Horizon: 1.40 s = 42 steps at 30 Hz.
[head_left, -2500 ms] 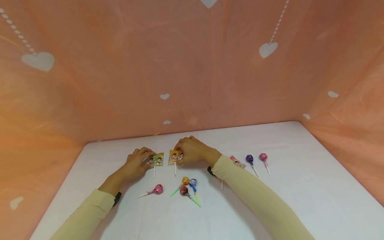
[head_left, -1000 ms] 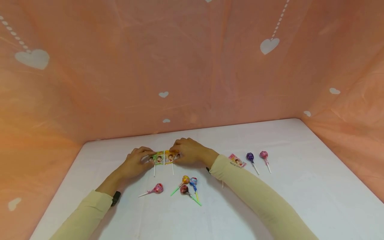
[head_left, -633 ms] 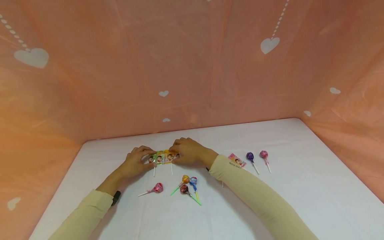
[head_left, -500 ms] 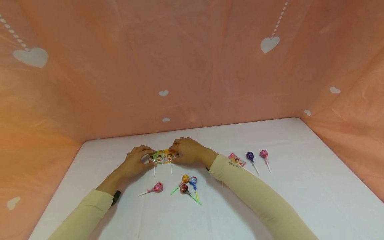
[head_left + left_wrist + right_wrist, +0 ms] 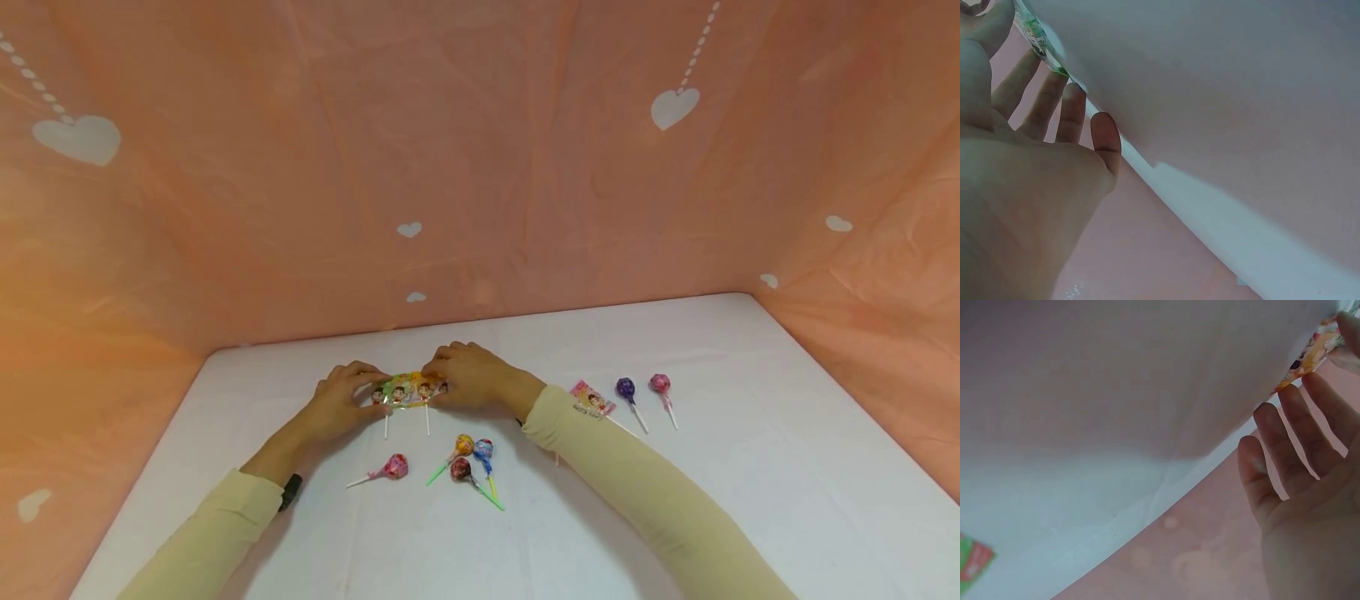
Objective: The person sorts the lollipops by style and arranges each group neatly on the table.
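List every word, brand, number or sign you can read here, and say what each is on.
No word, brand or number is legible.
Green wrapper and orange wrapper: printed, partly covered, lettering too small to read.
Pink flat wrapper: a row of lettering, too small to read.
Round-headed lollipops: any print too small to tell.
Green-and-red corner, right wrist view: blurred.

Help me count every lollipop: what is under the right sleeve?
A white stick tip pokes out from beneath the right sleeve; whatever it belongs to is covered. Along the sleeve's far edge, a pink wrapper shows; I can't tell whether any of it is hidden.
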### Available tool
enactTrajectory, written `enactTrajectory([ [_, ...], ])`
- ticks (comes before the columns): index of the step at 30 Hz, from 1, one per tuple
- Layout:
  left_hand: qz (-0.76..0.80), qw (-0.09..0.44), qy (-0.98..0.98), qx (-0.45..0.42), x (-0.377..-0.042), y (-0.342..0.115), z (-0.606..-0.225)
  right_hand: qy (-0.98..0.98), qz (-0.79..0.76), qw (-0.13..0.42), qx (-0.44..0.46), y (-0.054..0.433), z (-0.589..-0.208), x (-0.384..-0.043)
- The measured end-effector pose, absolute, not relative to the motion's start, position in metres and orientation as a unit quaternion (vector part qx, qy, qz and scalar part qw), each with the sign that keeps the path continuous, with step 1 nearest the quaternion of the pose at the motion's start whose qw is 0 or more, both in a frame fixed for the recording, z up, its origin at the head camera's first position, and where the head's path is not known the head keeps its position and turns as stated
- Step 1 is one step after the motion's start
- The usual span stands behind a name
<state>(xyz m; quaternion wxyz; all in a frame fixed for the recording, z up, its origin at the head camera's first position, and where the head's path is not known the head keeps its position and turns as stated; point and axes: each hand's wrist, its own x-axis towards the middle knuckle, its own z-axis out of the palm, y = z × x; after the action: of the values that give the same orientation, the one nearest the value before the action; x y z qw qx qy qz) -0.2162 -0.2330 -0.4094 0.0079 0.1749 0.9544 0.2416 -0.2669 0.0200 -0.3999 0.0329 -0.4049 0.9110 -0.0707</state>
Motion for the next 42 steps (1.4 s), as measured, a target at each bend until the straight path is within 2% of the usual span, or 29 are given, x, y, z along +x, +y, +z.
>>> enactTrajectory([
  [17, 0.237, 0.005, 0.956, 0.172, -0.221, -0.231, -0.413, 0.911, -0.074, 0.023, -0.405, 0.023, -0.404, -0.271],
  [26, 0.239, 0.009, 0.956, 0.170, -0.221, -0.230, -0.412, 0.913, -0.084, 0.035, -0.399, 0.026, -0.402, -0.269],
  [31, 0.233, 0.008, 0.957, 0.174, -0.222, -0.231, -0.412, 0.914, -0.085, 0.021, -0.397, 0.031, -0.398, -0.270],
  [36, 0.232, 0.011, 0.957, 0.176, -0.223, -0.232, -0.411, 0.912, -0.080, 0.010, -0.403, 0.045, -0.389, -0.267],
  [42, 0.229, 0.009, 0.957, 0.175, -0.225, -0.232, -0.409, 0.913, -0.113, 0.025, -0.392, 0.079, -0.372, -0.255],
])
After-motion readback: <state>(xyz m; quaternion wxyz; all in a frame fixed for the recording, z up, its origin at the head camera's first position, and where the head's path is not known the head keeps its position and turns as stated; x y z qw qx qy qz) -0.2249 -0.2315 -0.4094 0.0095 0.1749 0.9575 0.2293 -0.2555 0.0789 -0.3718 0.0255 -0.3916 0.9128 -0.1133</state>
